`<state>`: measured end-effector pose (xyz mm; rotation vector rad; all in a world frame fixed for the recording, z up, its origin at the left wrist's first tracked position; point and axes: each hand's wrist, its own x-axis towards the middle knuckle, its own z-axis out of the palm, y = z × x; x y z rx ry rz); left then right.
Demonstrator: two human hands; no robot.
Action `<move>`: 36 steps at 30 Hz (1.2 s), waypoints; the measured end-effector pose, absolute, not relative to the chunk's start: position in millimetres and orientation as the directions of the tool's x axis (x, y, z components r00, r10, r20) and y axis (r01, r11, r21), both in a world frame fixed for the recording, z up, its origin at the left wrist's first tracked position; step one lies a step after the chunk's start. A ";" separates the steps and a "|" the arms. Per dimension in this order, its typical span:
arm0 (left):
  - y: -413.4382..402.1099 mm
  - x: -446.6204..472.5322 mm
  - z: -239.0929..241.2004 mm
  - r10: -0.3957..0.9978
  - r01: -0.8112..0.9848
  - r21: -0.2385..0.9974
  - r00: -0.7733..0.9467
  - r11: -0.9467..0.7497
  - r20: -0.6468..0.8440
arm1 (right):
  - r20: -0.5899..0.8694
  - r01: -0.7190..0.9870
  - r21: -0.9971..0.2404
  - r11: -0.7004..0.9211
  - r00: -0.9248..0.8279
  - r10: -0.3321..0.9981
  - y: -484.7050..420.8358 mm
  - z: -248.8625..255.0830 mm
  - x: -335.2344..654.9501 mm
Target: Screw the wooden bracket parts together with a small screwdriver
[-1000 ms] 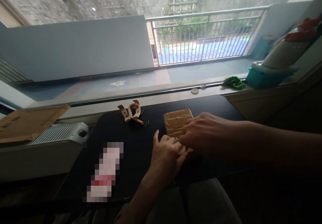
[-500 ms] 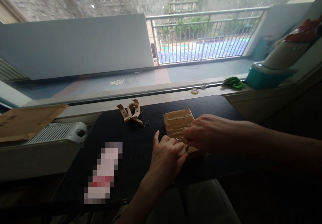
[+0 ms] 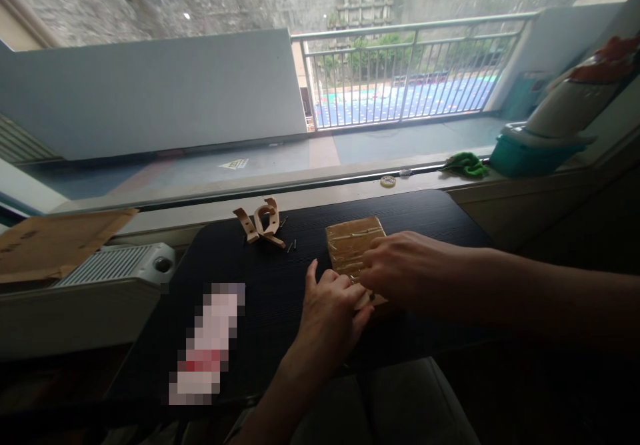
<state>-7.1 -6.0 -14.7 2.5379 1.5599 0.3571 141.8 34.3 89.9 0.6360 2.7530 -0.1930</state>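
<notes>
L hand [image 3: 330, 298] curls over a pale wood pc [image 3: 363, 300], fingers pinning it at the near edge of a brown block [image 3: 349, 237]. R hand [image 3: 393, 261] is clenched tight right beside it; what's inside, can't tell. Mid-job, I'd say: one pc being worked, no finish visible; farther off, a few curved wood pcs [image 3: 245, 223] lie loose, unjoined, w/ small screws [image 3: 292, 245] next to them, unused, it seems. Looks-wise: the held pc is pale, mostly hidden, w/ a dark spot at its R end; the block's boxy, pale ridges across the top, on the black desk [image 3: 273, 275].
</notes>
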 end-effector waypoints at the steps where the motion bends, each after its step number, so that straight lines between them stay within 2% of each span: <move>1: -6.1 -7.3 -14.6 0.891 0.855 0.251 0.436 -0.453 0.125 | -0.315 0.453 -0.067 0.889 -0.855 0.412 35.4 87.6 143.0; 4: -6.3 -7.5 -13.6 0.891 0.847 0.278 0.440 -0.453 0.111 | -0.300 0.488 -0.070 0.870 -0.842 0.448 38.5 84.7 145.7; 8: -6.0 -7.7 -12.4 0.896 0.850 0.287 0.432 -0.441 0.100 | -0.357 0.529 0.001 0.849 -0.793 0.494 41.2 87.4 146.2; 13: -6.0 -7.7 -11.8 0.901 0.863 0.261 0.425 -0.433 0.089 | -0.289 0.571 0.045 0.819 -0.778 0.558 43.0 93.5 149.1; 15: -5.4 -7.5 -12.1 0.901 0.864 0.257 0.425 -0.432 0.086 | -0.288 0.570 0.012 0.822 -0.785 0.548 42.1 97.1 149.7; 20: -3.9 -7.4 -14.4 0.894 0.857 0.256 0.431 -0.447 0.120 | -0.289 0.442 -0.049 0.896 -0.865 0.410 39.2 95.9 145.8; 26: -5.6 -7.0 -14.1 0.895 0.851 0.278 0.433 -0.445 0.109 | -0.269 0.471 -0.132 0.872 -0.864 0.426 42.5 85.0 148.1; 30: -5.2 -7.0 -14.8 0.892 0.850 0.273 0.435 -0.451 0.122 | -0.345 0.548 -0.086 0.832 -0.800 0.491 40.9 87.9 149.0; 36: -4.9 -8.2 -15.3 0.894 0.857 0.255 0.429 -0.447 0.127 | -0.316 0.548 -0.009 0.836 -0.795 0.518 39.2 91.5 143.9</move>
